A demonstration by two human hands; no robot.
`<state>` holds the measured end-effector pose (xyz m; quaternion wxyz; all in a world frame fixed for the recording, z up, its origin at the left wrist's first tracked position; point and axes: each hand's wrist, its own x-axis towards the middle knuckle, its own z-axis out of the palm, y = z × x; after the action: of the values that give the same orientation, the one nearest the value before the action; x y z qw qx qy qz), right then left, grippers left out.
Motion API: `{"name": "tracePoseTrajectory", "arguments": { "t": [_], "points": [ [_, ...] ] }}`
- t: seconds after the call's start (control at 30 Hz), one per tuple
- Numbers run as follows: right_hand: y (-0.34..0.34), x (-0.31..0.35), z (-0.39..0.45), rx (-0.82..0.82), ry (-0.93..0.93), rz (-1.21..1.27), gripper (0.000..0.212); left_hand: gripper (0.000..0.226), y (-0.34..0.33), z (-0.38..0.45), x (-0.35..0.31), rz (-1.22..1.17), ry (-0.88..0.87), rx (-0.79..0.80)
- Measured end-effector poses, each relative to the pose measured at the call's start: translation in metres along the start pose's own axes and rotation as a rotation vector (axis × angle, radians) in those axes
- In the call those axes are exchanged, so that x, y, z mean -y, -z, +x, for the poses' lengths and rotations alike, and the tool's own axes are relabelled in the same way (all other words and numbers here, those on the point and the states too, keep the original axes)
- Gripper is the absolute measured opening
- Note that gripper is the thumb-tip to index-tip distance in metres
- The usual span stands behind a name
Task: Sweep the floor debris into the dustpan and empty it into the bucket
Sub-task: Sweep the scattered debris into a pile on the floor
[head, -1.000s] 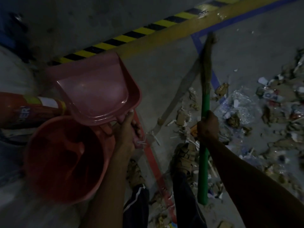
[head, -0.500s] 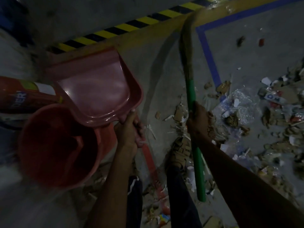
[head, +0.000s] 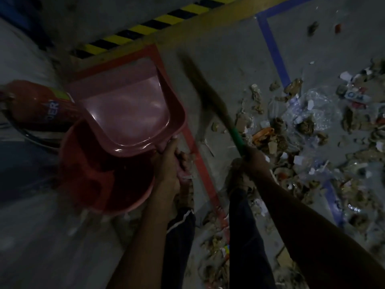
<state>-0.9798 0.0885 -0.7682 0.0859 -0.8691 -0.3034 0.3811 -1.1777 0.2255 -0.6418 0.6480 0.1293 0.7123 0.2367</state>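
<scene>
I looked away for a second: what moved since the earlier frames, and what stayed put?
The broom, gripped by the right hand, swung its brush end leftward toward the dustpan. No grip changed: the left hand keeps holding the dustpan over the bucket.

Red fire extinguisher [head: 39,105] lies on its side at left, white lettering partly legible. Yellow-and-black hazard stripe [head: 145,28] runs diagonally along the base of the far wall. Blue floor tape [head: 273,46] forms a corner at upper right; red floor tape [head: 200,163] runs down centre. Dark trouser legs [head: 241,236] and a sandalled foot [head: 237,180] at bottom.
</scene>
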Motion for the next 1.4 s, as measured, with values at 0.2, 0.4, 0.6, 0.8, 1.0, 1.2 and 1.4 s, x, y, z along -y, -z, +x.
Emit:
{"name": "tracePoseTrajectory", "arguments": {
  "t": [0.2, 0.4, 0.6, 0.8, 1.0, 1.2, 1.4],
  "points": [
    [0.028, -0.023, -0.023, -0.248, -0.238, 0.039, 0.036, 0.04, 0.033, -0.013, -0.004, 0.108, -0.04, 0.009],
    [0.011, -0.012, -0.059, -0.321, -0.044, 0.124, 0.037, 0.04, 0.043, -0.036, 0.025, 0.111, -0.023, 0.06],
    [-0.058, -0.037, -0.118, 0.008, 0.171, -0.088, 0.049, 0.041, 0.052, -0.056, 0.077, 0.093, -0.036, 0.067],
    [-0.088, -0.129, -0.161, 0.007, 0.005, -0.182, 0.051, 0.044, 0.07, -0.066, 0.149, 0.035, 0.022, 0.052],
    [-0.068, -0.194, -0.178, -0.185, -0.078, -0.256, 0.058, 0.039, 0.104, -0.08, 0.21, 0.045, -0.01, 0.054],
    [-0.094, -0.178, -0.221, -0.178, 0.087, -0.279, 0.078, 0.045, 0.129, -0.105, 0.235, 0.036, 0.028, -0.001],
    [-0.173, -0.154, -0.242, 0.078, 0.296, -0.266, 0.082, 0.044, 0.14, -0.103, 0.248, 0.101, -0.038, -0.045]
  ]
}}
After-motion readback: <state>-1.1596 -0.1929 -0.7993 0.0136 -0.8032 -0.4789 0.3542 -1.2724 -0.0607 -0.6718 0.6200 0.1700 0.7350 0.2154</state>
